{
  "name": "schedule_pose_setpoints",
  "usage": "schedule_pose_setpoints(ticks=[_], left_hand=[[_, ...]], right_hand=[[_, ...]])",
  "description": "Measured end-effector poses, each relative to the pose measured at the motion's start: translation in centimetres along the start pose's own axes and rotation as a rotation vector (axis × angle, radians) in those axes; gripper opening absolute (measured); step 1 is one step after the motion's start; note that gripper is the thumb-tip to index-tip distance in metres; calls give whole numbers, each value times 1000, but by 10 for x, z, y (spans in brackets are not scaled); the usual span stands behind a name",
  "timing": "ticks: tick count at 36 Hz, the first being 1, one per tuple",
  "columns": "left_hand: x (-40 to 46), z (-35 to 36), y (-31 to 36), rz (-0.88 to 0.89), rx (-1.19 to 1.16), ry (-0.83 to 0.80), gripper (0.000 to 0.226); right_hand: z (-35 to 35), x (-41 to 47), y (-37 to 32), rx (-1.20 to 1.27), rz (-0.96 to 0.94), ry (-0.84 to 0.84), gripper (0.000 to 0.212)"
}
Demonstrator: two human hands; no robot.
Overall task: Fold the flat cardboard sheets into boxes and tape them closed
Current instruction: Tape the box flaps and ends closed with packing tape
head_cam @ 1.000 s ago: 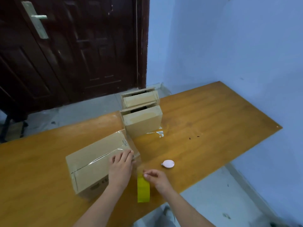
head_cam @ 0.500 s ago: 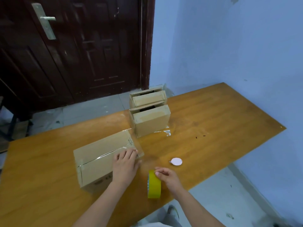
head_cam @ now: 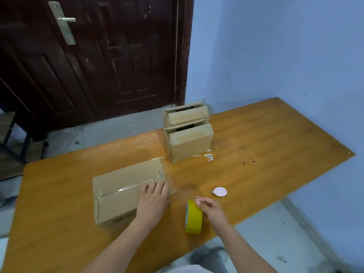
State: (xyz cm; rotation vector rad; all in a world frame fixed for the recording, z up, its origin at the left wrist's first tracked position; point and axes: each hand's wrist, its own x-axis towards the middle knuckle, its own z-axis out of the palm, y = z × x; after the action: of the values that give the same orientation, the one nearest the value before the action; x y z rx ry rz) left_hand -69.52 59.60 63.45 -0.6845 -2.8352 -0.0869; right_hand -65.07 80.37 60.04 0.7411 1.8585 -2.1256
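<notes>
Pressing flat on the near box [head_cam: 122, 192], left hand [head_cam: 153, 201] smoothed tape w/ straight fingers; right hand [head_cam: 211, 209] gripped the yellow roll [head_cam: 194, 216] just right of it. Two boxes [head_cam: 189, 142] beyond stood folded; cutter [head_cam: 220, 191] lay nearby on bench [head_cam: 275, 146]. Tape uncut.

Your left hand [head_cam: 152, 201] lies flat on the right end of the taped box [head_cam: 126, 192], fingers straight. Your right hand [head_cam: 211, 208] grips the yellow tape roll [head_cam: 194, 217], upright on the bench [head_cam: 275, 154]. Two more boxes [head_cam: 189, 142] stand beyond, and a white disc [head_cam: 220, 191] lies near your right hand.
</notes>
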Motion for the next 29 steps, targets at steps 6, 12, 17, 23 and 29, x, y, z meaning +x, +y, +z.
schedule_pose_setpoints(ticks=[6, 12, 17, 23, 29], left_hand=[[14, -22, -6, -262, -474, -49, 46], [62, -40, -17, -555, -527, -77, 75], [89, -17, -29, -568, -327, -366, 83], [101, -4, -32, -586, -222, -278, 53], [109, -2, -33, -648, -220, -248, 29]], right_hand=[[-1, -1, 0, -8, 1, 4, 5], [0, 0, 0, 1, 7, 4, 9], [-2, -1, 0, -28, 14, -8, 7], [-2, 3, 1, -22, 25, -2, 5], [-3, 6, 0, -50, 48, 3, 3]])
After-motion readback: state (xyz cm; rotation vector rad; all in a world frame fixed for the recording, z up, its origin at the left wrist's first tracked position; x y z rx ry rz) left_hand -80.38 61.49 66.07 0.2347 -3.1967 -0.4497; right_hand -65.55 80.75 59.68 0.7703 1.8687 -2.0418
